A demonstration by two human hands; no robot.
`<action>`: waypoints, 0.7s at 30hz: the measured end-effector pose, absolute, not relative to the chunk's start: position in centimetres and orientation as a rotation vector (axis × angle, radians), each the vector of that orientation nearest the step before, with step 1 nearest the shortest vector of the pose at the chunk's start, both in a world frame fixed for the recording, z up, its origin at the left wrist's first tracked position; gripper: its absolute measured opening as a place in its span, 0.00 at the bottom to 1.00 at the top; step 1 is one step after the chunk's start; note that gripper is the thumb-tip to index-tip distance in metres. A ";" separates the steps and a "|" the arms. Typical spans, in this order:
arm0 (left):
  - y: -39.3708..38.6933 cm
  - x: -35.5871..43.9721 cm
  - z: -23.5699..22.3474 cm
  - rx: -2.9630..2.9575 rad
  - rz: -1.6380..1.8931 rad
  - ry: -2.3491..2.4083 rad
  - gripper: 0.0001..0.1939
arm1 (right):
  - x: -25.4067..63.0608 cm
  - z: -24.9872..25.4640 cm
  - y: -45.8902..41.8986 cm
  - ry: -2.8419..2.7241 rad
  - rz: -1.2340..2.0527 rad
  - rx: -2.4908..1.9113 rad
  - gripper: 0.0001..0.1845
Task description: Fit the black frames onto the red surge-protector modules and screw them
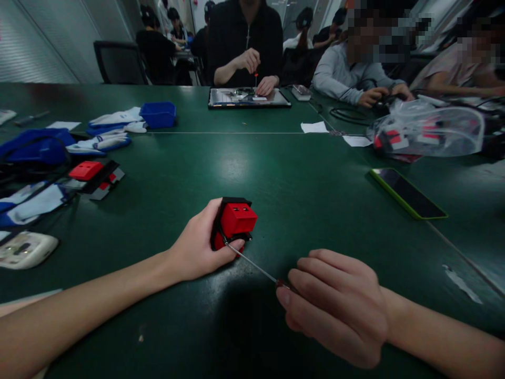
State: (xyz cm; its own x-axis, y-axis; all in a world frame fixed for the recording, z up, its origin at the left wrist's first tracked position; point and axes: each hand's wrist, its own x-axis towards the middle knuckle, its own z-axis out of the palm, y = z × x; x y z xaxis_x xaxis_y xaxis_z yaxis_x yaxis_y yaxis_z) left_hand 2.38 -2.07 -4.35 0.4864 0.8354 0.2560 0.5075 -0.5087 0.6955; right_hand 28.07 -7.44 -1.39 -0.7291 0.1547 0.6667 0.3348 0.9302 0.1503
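My left hand (197, 247) is wrapped round a small red and black block-shaped part (235, 221) that stands on the green table (284, 179). My right hand (335, 302) is closed on a thin screwdriver (254, 267). Its metal shaft runs up and left, and the tip touches the lower front of the red part beside my left thumb. The handle is almost wholly hidden inside my fingers.
Another red and black part (92, 176) lies at the left, near blue and white gloves (108, 131) and a blue bin (158, 114). A green-edged phone (408, 193) and a plastic bag of parts (428, 130) lie at the right. Other people work across the table.
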 end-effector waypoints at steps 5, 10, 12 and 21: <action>-2.0 2.3 -4.4 2.180 0.793 1.100 0.27 | 27.9 -1.6 -7.5 -2.358 -0.285 -0.373 0.03; -2.1 2.3 -4.1 2.185 0.766 1.165 0.28 | 28.4 -2.5 -7.3 -2.435 -0.267 -0.377 0.07; -2.2 2.3 -4.0 2.174 0.778 1.165 0.28 | 28.7 -2.8 -7.0 -2.443 -0.228 -0.380 0.08; 1.3 0.4 -4.0 2.255 0.875 1.282 0.34 | 28.8 -4.1 -5.1 -2.415 -0.128 -0.411 0.07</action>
